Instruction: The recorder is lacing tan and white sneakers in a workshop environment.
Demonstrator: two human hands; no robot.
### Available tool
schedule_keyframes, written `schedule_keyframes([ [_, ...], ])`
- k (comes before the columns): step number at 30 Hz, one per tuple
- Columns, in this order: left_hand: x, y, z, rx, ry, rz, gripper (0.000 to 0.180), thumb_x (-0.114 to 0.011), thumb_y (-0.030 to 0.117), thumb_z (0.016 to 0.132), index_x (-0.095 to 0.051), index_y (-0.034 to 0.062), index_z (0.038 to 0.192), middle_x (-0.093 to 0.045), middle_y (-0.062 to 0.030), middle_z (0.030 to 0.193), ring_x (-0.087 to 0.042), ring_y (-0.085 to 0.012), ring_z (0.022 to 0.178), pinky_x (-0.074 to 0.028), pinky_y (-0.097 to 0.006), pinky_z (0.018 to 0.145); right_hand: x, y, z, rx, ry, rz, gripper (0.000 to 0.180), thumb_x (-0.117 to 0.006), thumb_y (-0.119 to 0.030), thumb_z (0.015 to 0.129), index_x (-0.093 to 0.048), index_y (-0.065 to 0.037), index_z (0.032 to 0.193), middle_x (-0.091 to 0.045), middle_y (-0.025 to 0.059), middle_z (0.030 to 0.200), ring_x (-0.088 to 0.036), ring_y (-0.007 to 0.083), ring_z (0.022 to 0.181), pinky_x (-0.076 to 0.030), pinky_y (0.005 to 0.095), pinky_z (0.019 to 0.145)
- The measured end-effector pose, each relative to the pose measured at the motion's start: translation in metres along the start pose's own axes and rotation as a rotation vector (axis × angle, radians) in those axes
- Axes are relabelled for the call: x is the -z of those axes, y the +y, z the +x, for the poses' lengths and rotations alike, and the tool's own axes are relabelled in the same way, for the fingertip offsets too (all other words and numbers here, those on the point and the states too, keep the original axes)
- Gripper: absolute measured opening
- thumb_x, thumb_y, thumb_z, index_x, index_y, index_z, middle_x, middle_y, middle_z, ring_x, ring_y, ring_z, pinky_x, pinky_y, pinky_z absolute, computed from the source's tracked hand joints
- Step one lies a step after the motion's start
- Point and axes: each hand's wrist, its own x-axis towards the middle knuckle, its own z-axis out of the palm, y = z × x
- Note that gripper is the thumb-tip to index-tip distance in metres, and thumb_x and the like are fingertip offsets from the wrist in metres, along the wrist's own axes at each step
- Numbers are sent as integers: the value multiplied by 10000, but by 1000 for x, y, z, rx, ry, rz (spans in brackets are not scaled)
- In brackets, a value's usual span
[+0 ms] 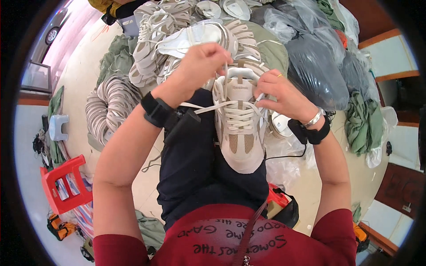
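A beige and white sneaker (242,155) rests on my dark-trousered thighs, toe towards me. Its pale shoelace (235,116) criss-crosses the front, and one loose length runs left under my left wrist. My left hand (202,66) is closed in a pinch above the sneaker's left collar, with a strand of lace hanging from its fingertips. At the right row of eyelets, my right hand (284,95) pinches a short whitish piece that looks like lace. The fingers partly cover it.
Beyond my knees lies a heap of similar sneakers (151,48). Left of it sits a coil of beige strips (111,104). Grey plastic bags (317,66) and green cloth (364,124) lie to the right. A red stool (69,184) and blue stool (58,127) stand at the left.
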Motion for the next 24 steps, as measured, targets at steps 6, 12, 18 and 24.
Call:
schedule_keyframes([
  [6,-30,-11,5,29,-274,257,111,-610,89,876,-666,56,966,-627,-33,680,-576,-82,588,-463,-244,527,-14,-5,-4,38,128,33,195,-730,-118,759,-613,-74,908,-577,73,957,-507,295,989,-397,391,898],
  [12,-50,-28,12,-414,-233,875,109,-643,119,784,-686,44,851,-611,-109,668,-611,-187,626,-482,-337,600,-25,-14,-11,-18,325,175,159,-659,-91,813,-601,-69,959,-587,113,1066,-527,317,1063,-381,390,970],
  [18,-36,-17,21,-308,-483,678,123,-652,146,831,-675,50,904,-646,-69,687,-610,-157,630,-496,-311,609,-40,-9,-18,-103,470,326,130,-591,-111,891,-615,-55,1006,-591,129,1159,-542,289,1103,-414,370,952],
  [24,-23,27,16,-274,-13,69,195,-574,131,967,-658,53,1124,-648,3,745,-561,-30,639,-458,-170,576,-53,-33,-14,-128,699,189,216,-592,-119,907,-650,-46,1103,-615,94,991,-594,237,916,-467,340,831],
])
